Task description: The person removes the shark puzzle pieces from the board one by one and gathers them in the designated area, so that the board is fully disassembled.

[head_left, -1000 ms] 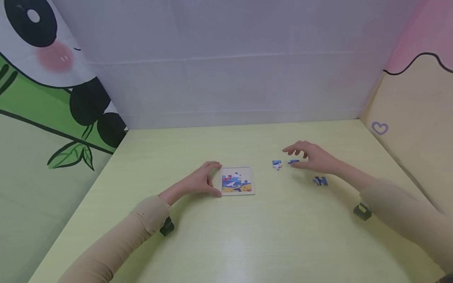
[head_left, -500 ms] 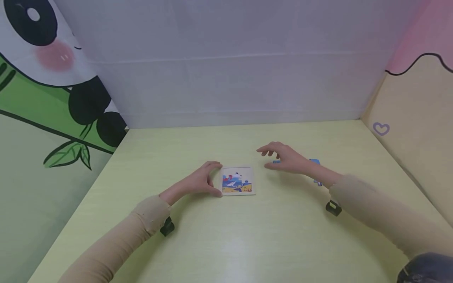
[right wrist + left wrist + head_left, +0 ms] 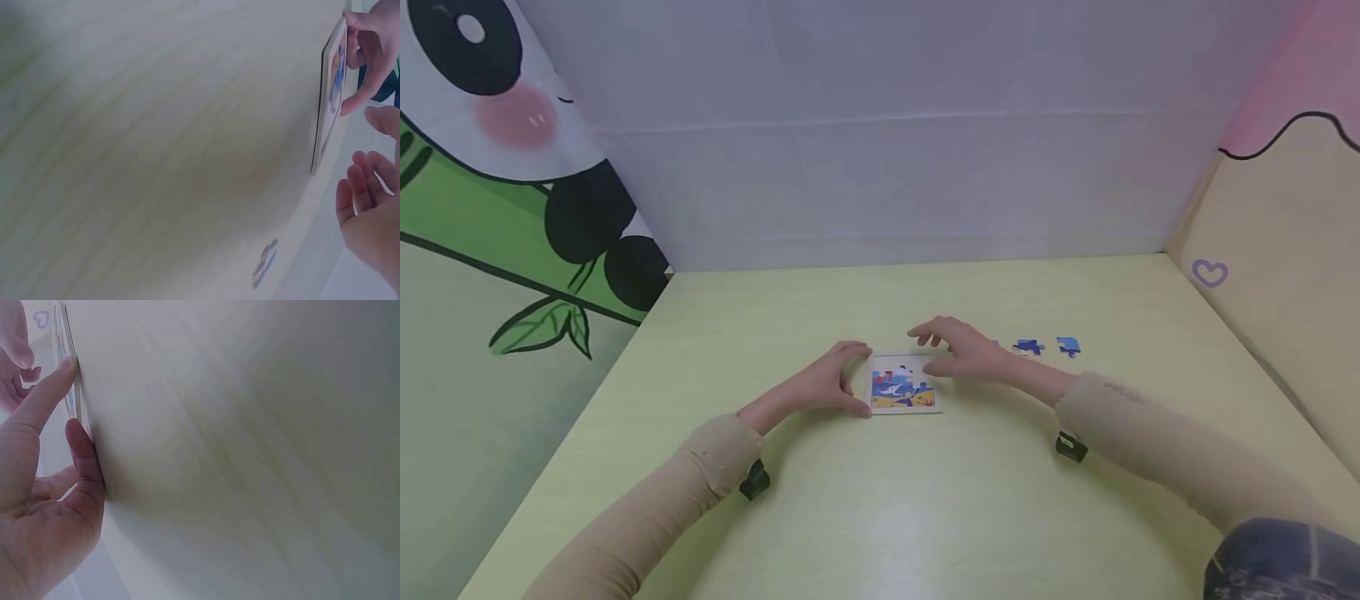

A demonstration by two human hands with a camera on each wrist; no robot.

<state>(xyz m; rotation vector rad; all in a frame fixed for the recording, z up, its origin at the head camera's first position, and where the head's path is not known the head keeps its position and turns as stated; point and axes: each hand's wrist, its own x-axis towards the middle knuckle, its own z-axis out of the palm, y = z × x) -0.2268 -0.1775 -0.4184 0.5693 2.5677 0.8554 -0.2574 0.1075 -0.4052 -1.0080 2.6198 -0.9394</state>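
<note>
A small square jigsaw puzzle tray (image 3: pixel 906 411) with a pale rim lies flat on the table, partly filled with a blue and yellow sea picture. My left hand (image 3: pixel 823 383) holds it by its left edge, thumb at the near corner and forefinger at the far corner. Over the tray's right side hovers my right hand (image 3: pixel 966 348), thumb and fingers apart; nothing shows between them in the right wrist view. Blue puzzle pieces (image 3: pixel 1028 347) lie to the right of that hand, one partly hidden behind it. A loose puzzle piece (image 3: pixel 265 264) also appears in the right wrist view.
The pale yellow table (image 3: pixel 820 517) runs back to a plain cloth wall (image 3: pixel 880 183). A printed panel (image 3: pixel 467 375) stands on the left and a beige and pink one (image 3: pixel 1285 333) on the right. A dark blue rounded shape (image 3: pixel 1277 558) shows at the lower right.
My right hand has moved left from over the loose pieces to the tray's right side, uncovering pieces behind it. The piece nearest me is now hidden by the right arm. My left hand stays put.
</note>
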